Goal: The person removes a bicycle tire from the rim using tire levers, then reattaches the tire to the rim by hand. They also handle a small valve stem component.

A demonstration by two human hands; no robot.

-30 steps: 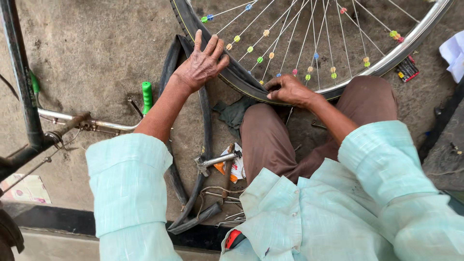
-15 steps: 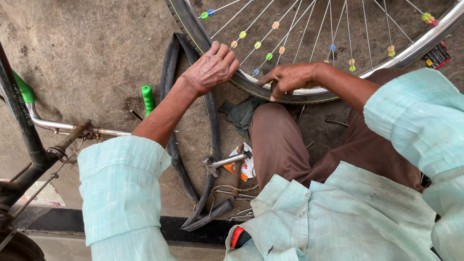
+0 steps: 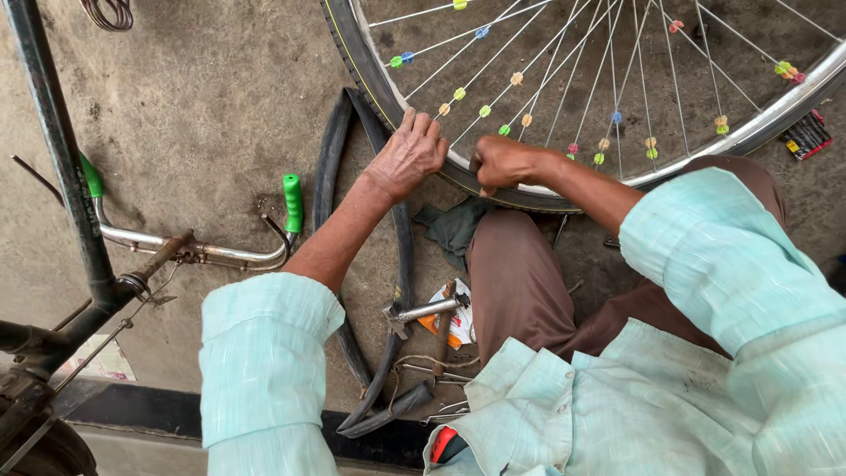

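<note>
Fingers (image 3: 421, 132) of both hands grip the tyre (image 3: 370, 70).

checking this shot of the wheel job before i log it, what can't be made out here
Head view only:
- Black bicycle tyre on its silver spoked rim: the top and right edges cut most of it off.
- Left hand and right hand: fingertips curl over the tyre, so what they pinch is hidden.
- Grey metal tool by the black rubber inner tube: partly behind the brown trouser knee, too small to identify.
- Green-gripped handlebar: its frame runs off the left edge.
</note>
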